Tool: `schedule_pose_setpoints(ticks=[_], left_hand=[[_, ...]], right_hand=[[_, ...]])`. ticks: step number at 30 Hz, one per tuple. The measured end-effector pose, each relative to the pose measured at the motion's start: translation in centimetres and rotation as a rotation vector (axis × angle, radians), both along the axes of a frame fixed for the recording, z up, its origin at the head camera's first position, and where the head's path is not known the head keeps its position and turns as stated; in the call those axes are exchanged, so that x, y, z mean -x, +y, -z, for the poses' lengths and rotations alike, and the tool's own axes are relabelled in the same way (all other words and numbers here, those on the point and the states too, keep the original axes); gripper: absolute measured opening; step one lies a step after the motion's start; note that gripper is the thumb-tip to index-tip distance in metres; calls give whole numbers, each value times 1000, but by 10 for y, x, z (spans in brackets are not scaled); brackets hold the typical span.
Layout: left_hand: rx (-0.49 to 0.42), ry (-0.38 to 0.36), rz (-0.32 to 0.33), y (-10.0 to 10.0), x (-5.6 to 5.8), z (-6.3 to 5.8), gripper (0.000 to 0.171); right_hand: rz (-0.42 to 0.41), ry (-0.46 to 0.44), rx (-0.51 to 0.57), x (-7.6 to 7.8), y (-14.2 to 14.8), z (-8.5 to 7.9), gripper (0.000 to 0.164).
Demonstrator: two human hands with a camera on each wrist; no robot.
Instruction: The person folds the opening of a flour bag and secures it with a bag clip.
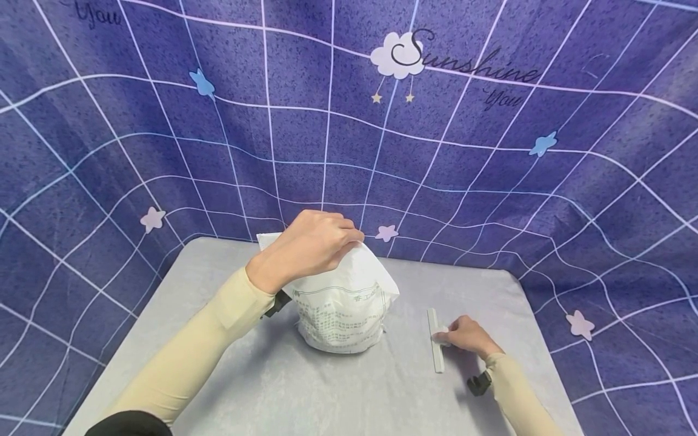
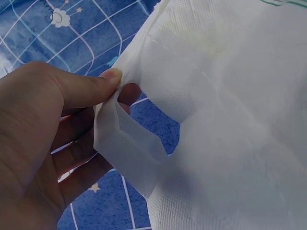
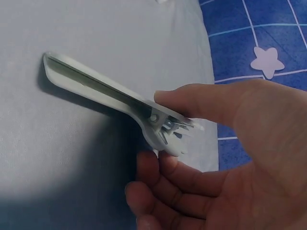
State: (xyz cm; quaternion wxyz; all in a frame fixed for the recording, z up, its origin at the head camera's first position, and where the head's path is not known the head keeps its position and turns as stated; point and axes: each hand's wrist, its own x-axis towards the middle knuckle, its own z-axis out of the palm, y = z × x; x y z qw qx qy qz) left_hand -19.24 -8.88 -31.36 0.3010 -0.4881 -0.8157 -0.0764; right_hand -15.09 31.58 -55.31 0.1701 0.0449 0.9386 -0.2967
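A white woven plastic bag [image 1: 340,315] with printed text stands upright on the table, its lower part bulging. My left hand [image 1: 313,245] pinches the bag's top edge. In the left wrist view the thumb of my left hand [image 2: 53,110] presses the edge beside a cut-out handle hole, and the other fingers are behind the sheet. To the right of the bag is a long white bag clip [image 1: 433,339]. Thumb and fingers of my right hand [image 1: 466,336] pinch its lever end. The right wrist view shows the clip [image 3: 91,84] with its spring by my right hand [image 3: 216,139].
A grey cloth-covered table [image 1: 272,387] lies under everything. Behind it and at both sides hangs a purple-blue curtain [image 1: 305,145] with white grid lines, stars and lettering. Each wrist carries a dark strap mount [image 1: 480,383].
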Motion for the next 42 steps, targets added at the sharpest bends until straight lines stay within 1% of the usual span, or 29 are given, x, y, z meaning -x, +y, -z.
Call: schedule_pose_setpoints(ticks=[3,6,9,13,16,19,25,29,32,35,42], left_hand=[[-3,2,4,0,0,0,12],[-5,1,7,0,0,1,13],[-3,3,5,0,-1,1,12],[-1,6,0,0,0,0,11],[3,1,0,0,0,1,11],[7,-3,0,1,0,1,12],[-2,4,1,0,0,0,10],[-2,4,3,0,1,0,10],[-3,9,2,1,2,-1,10],[-9,17,3,1,3,-2,10],[2,14,5,0,1,-1,7]], right_hand=[[-9,-3,30,1,3,5,43],[-30,-4,57,0,4,6,45],[-54,-11,79,-1,4,3,46],[-86,-20,115,-2,5,-3,41],[-93,-30,158,-5,4,-6,36],[-95,-24,194,-6,4,-7,34],[-70,35,238,-3,2,-13,35],[-43,66,300,0,-1,-18,34],[-35,124,312,3,-5,-23,35],[-43,189,299,3,-8,-29,38],[-126,307,301,1,-16,-41,39]])
